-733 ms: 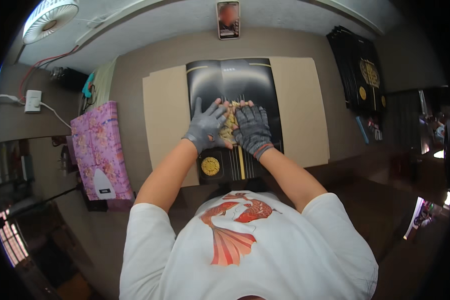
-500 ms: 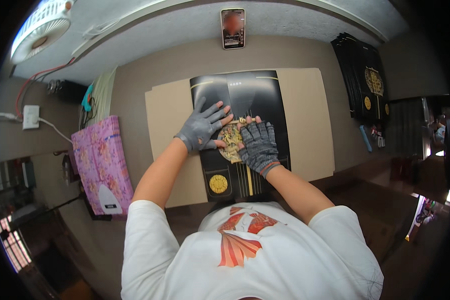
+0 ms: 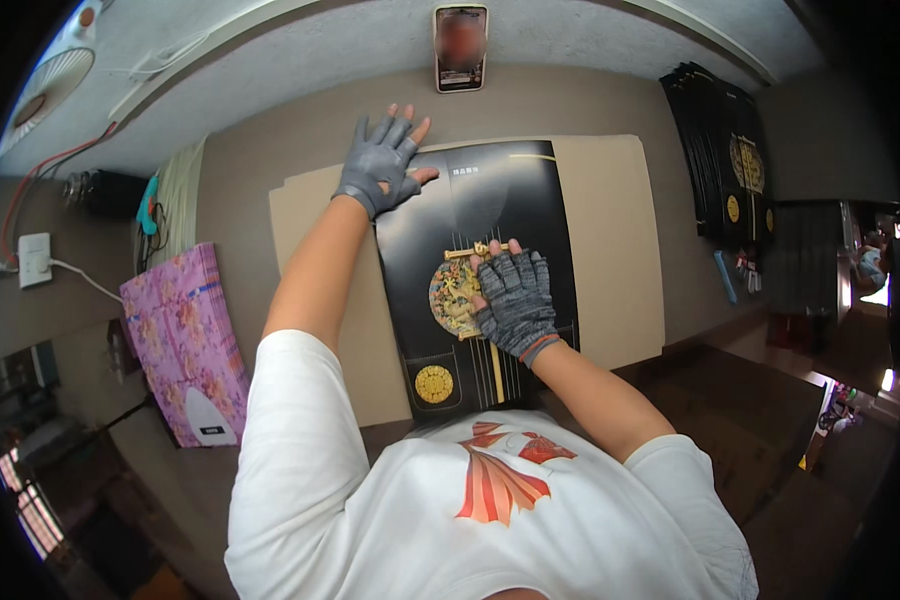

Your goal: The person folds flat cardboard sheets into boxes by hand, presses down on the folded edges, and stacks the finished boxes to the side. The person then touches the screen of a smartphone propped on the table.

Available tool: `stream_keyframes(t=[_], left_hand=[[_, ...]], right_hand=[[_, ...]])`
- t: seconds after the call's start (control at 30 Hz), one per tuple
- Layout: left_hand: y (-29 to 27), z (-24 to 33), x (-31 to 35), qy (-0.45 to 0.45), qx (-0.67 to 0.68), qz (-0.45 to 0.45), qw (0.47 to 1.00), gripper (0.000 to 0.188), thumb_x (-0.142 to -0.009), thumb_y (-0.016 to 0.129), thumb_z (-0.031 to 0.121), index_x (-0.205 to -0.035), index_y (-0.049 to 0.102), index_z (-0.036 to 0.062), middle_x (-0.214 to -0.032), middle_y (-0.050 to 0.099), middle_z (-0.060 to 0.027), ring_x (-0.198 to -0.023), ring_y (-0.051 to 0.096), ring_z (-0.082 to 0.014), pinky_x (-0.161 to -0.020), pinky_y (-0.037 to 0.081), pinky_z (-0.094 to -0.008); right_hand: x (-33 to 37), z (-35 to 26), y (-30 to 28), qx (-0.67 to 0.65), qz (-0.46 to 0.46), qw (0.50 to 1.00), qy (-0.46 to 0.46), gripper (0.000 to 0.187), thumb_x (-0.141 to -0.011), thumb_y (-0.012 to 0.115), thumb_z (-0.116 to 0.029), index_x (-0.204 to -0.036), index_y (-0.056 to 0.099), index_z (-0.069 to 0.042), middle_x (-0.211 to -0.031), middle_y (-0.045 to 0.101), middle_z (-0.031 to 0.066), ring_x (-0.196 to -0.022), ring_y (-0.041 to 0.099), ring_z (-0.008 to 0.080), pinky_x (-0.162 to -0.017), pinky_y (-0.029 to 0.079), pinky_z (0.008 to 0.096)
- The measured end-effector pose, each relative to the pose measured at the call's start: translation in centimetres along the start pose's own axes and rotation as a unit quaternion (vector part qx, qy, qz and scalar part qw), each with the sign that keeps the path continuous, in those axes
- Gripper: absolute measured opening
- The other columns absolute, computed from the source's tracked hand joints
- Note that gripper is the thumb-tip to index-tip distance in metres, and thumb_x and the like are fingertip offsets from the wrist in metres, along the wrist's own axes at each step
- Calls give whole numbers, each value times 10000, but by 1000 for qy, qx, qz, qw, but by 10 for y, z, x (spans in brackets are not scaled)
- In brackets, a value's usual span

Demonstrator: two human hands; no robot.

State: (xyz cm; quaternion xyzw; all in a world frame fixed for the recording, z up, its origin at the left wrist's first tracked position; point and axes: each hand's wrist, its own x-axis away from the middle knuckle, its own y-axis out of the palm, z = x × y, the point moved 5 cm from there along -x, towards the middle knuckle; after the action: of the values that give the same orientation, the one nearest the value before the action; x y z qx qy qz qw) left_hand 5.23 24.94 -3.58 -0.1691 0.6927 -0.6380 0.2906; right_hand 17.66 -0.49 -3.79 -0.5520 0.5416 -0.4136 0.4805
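A glossy black printed piece (image 3: 510,205), a flat bag or folded sheet, lies on brown cardboard (image 3: 612,250) in front of me. It carries a gold round emblem and thin gold lines. My left hand (image 3: 378,165), in a grey fingerless glove, rests at its far left corner with the fingers spread. My right hand (image 3: 516,300), in a darker knitted fingerless glove, lies flat over the middle, covering part of the emblem. Neither hand grips anything.
A stack of purple floral packages (image 3: 185,325) is at the left, near a white socket box (image 3: 35,258) with cables. Stacked black printed pieces (image 3: 712,140) lie at the far right, beside a light-blue tool (image 3: 725,277). A phone (image 3: 461,50) leans at the back; a fan (image 3: 42,100) stands far left.
My left hand has moved from beside the emblem up to the far left corner of the black piece. The right hand stays nearly in place, and the view has shifted slightly.
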Motion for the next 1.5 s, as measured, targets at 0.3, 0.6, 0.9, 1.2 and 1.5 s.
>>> stream_keyframes(t=[0.3,0.6,0.9,1.2,1.5], left_hand=[[-45,153,154,18,159,-10,987,874,-773,698,548,-1440,439,46,-1515,391,-216,-1427,310,-415,-1125,179,-675],[-42,257,264,-38,189,-4,981,880,-780,701,477,-1475,397,32,-1561,330,-198,-1469,265,-357,-1158,207,-597],[-41,261,264,-44,131,22,990,742,-840,679,345,-1453,421,16,-1551,356,-175,-1459,296,-331,-1169,221,-553],[-46,256,267,-62,170,69,981,838,-762,753,287,-1471,387,30,-1538,377,-185,-1447,325,-345,-1164,231,-559],[-57,233,281,-203,229,59,950,1161,-663,827,456,-1561,202,69,-1567,148,-343,-1441,179,-529,-1159,183,-601]], right_hand=[[2,8,9,19,19,1000,4,584,-911,526,-359,-1466,450,-192,-1559,354,117,-1461,270,327,-1185,137,565],[2,-9,-16,6,40,994,-104,512,-878,600,-439,-1332,588,-203,-1516,416,117,-1430,316,357,-1152,174,611],[-18,-54,-52,163,-138,905,-367,485,-894,550,-551,-1100,731,-151,-1290,609,79,-1345,449,285,-1161,198,585],[4,41,-183,311,-217,919,-109,431,-761,689,-442,-1089,701,-163,-1029,693,83,-1075,616,271,-1123,257,560],[52,77,-68,-377,-248,884,126,520,-892,664,-452,-1230,610,-59,-1061,672,81,-955,654,167,-825,530,310]])
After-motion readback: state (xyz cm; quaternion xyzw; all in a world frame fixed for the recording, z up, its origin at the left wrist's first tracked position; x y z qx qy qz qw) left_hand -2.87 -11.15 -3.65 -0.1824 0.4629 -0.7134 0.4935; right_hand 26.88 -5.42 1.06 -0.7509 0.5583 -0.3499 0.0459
